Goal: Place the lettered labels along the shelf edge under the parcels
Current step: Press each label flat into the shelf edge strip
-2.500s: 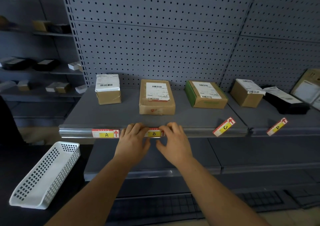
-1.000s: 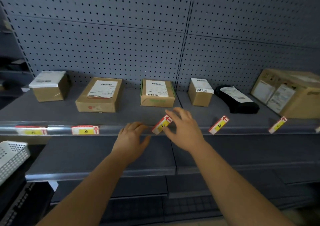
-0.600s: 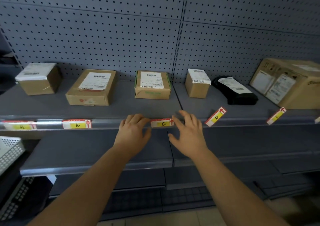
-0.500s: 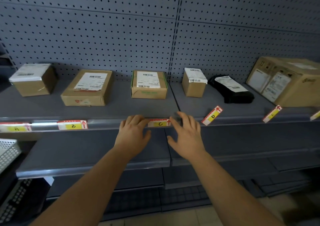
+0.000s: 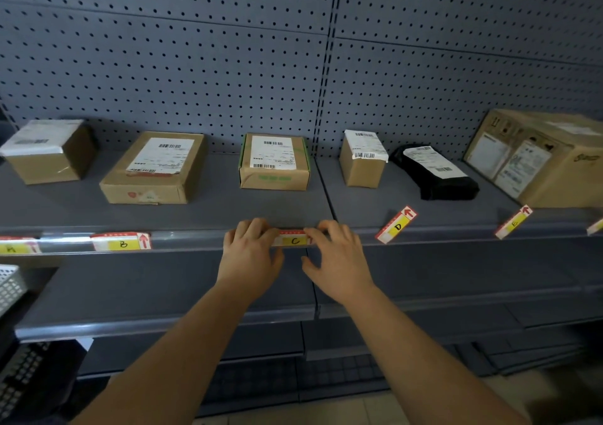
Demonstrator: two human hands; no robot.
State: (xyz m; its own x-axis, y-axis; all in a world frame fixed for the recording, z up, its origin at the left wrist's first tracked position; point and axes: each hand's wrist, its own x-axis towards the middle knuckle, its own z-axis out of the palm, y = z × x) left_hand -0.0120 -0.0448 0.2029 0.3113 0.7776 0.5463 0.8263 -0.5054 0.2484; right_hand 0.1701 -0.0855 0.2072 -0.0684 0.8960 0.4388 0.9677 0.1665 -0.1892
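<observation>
Red-and-yellow paper label B (image 5: pixel 122 244) is seated, label C (image 5: pixel 294 241) is pressed onto the grey metal shelf edge (image 5: pixel 189 240) by the unclenched left hand (image 5: pixel 249 258) and right hand (image 5: pixel 337 261), label D (image 5: pixel 396 225) is not yet seated.

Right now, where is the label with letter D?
In the head view, the D label leans tilted at the shelf edge, right of the right hand, in front of the small box.

A grey pegboard back panel (image 5: pixel 195 65) fills the wall ahead of me, split by a slotted upright (image 5: pixel 327 98). Below, a grey lower shelf (image 5: pixel 146 294) juts out, with dark wire grids (image 5: pixel 293 375) under it and pale floor tiles (image 5: pixel 375 405) beneath. A white perforated basket (image 5: pixel 9 286) sits at my left. The light is dim.
</observation>
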